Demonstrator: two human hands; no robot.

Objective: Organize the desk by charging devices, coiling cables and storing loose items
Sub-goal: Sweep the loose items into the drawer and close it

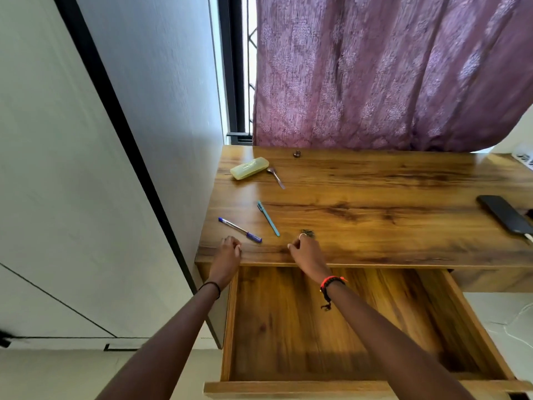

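On the wooden desk (375,180) lie a blue pen (240,229), a teal pen (268,218), a metal spoon (276,177) and a yellow-green case (249,168). My left hand (229,251) rests curled at the desk's front edge, just left of the blue pen, holding nothing that I can see. My right hand (307,249) is curled at a small dark metal object (308,233); whether the fingers grip it is unclear. A black phone (503,213) lies at the right edge with a white cable plugged in. The drawer (473,321) below stands pulled out, with nothing visible inside.
A small dark round object (297,153) sits near the back edge under the purple curtain (389,70). A white power strip (525,158) shows at the far right. A white wall and cabinet panel (86,168) stand close on the left. White cable (519,316) trails on the floor at right.
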